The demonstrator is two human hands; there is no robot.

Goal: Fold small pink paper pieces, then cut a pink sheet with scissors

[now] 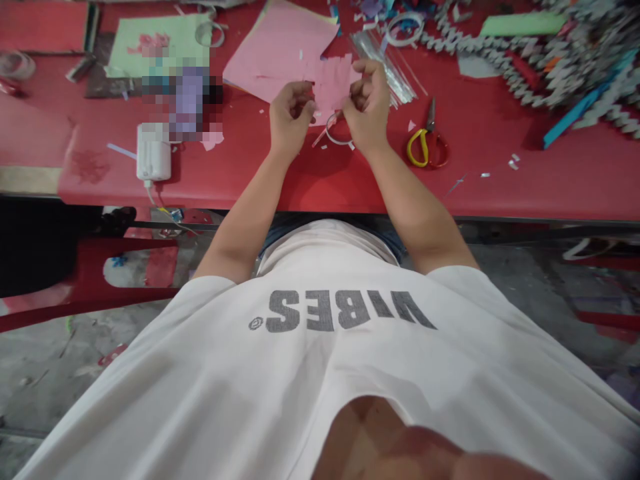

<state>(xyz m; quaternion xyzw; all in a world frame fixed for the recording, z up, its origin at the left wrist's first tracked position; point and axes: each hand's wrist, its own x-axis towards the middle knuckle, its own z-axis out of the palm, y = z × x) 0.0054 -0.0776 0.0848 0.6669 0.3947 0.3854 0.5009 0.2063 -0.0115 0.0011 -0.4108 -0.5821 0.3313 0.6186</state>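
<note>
A small piece of pink paper with a ragged, slit-looking top edge is spread between my two hands. My left hand pinches it near its left edge, thumb and fingers closed. At the right edge my right hand grips it with the thumb and curled fingers. Just below the paper, close to my right thumb, a clear ring like a tape roll lies on the red table. A larger pink paper sheet rests flat behind my left hand.
Scissors with yellow and red handles lie right of my right hand. Clear plastic strips sit behind it. Grey folded garlands crowd the far right. A white charger with a cable and green paper are leftward.
</note>
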